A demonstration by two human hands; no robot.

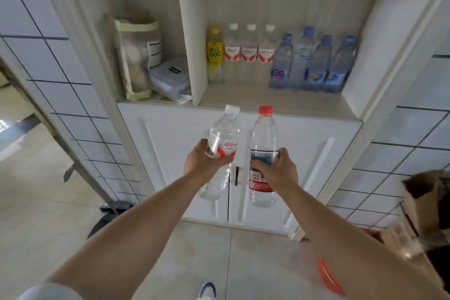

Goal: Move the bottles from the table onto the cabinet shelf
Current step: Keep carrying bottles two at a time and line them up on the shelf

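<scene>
My left hand [207,162] is curled round the middle of a clear white-capped bottle [220,151], tilted with its cap leaning right; my right hand [274,169] grips a red-capped bottle [263,153] at its label, near upright. Both are held in the air before the cabinet doors [243,129], just below the open shelf [272,102]. Judgement: thin plastic, it would dent if squeezed; the contents seem light to moderate in weight and may slosh; the labelled waist gives the surest hold, the bare walls likely slick. Beyond, the shelf already carries a yellow bottle [215,56], three white-capped ones [248,53] and four blue-tinted bottles [314,63] along the back; the bare front strip looks the free spot, and the back row is what I could knock. A cloth bag [136,56] and grey box [170,75] sit left of the shelf compartment; a cardboard box [423,202] stands at right.
</scene>
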